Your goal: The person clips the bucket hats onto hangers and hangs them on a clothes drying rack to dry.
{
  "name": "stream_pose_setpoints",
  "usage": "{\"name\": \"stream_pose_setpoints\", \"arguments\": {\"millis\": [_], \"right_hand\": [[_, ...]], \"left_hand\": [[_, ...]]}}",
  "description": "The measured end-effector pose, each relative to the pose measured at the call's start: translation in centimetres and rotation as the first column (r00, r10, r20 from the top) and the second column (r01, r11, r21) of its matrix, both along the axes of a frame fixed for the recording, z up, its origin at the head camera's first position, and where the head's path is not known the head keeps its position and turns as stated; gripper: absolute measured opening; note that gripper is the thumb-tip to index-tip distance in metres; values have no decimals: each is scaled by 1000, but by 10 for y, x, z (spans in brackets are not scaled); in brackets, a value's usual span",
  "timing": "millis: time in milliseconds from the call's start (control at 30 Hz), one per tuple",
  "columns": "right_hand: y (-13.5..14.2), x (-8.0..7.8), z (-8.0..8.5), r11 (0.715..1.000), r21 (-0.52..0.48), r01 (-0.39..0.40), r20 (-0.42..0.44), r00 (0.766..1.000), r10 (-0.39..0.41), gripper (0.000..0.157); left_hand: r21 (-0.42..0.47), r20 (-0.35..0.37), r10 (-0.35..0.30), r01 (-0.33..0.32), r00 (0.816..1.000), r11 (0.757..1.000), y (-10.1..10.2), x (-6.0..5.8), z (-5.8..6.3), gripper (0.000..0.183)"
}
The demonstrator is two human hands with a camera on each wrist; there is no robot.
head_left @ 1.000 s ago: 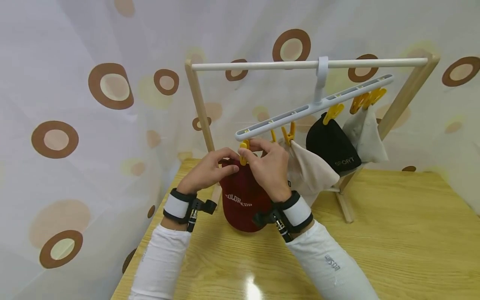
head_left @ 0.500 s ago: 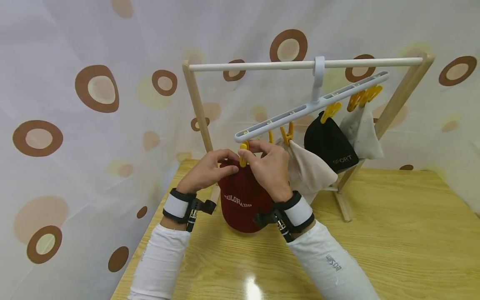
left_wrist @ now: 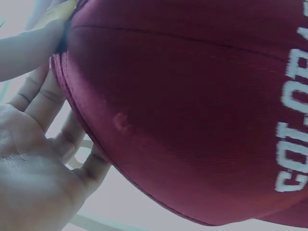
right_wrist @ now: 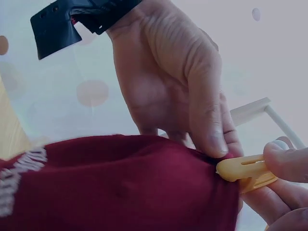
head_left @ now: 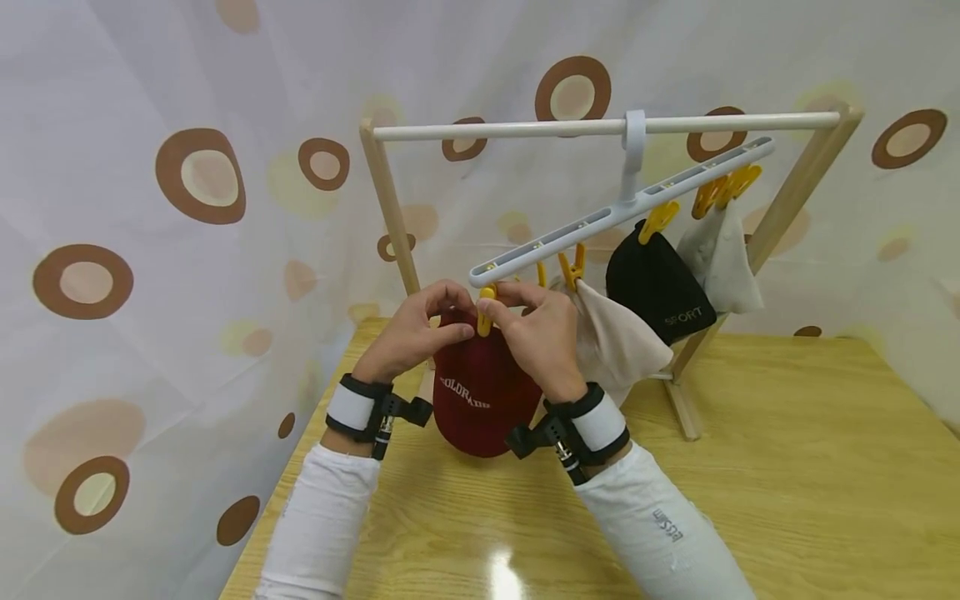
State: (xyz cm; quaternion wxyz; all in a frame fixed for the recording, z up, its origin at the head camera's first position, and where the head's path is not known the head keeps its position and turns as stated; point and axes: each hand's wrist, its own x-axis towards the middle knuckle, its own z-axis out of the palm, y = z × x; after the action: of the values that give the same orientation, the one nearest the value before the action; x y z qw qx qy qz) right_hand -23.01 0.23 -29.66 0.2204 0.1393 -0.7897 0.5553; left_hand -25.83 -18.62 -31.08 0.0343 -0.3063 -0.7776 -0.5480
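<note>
A dark red baseball cap (head_left: 480,392) with white COLORADO lettering hangs below the left end of a pale grey clip hanger (head_left: 555,242). With thumb and fingers, my left hand (head_left: 412,329) pinches the cap's upper edge. My right hand (head_left: 543,337) pinches a yellow clip (head_left: 486,312) between thumb and fingers, right beside the left fingertips. In the right wrist view the tip of this clip (right_wrist: 240,167) overlaps the cap's edge; how firmly it bites cannot be told. In the left wrist view the cap (left_wrist: 168,110) hides some of the left fingers.
Farther right along the hanger, yellow clips hold a cream cloth item (head_left: 611,329), a black SPORT cap (head_left: 656,279) and a whitish item (head_left: 720,258). The hanger hooks over the white rail (head_left: 487,131) of a wooden rack (head_left: 390,217). Below is a wooden table (head_left: 810,467).
My left hand has shifted up slightly and its fingers arch higher at the cap's edge. The cap has swung a little left and up. My right hand stays on the clip.
</note>
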Motion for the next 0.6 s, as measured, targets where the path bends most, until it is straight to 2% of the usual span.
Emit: {"name": "stream_pose_setpoints", "arguments": {"millis": [233,400,600], "right_hand": [[0,1,-1,1000,-21,-2,23,1000,3,25],[-3,2,-4,1000,0,5,2,1000,-5,26],[-5,4,-4,999,36,-3,-11,1000,4,28]], "left_hand": [[23,-7,3,-3,1000,1000,1,-1,2,19],[20,-2,16,-16,1000,1000,2,-2,-2,16],[-6,-39,79,-79,996,997,2,-5,-3,15]]}}
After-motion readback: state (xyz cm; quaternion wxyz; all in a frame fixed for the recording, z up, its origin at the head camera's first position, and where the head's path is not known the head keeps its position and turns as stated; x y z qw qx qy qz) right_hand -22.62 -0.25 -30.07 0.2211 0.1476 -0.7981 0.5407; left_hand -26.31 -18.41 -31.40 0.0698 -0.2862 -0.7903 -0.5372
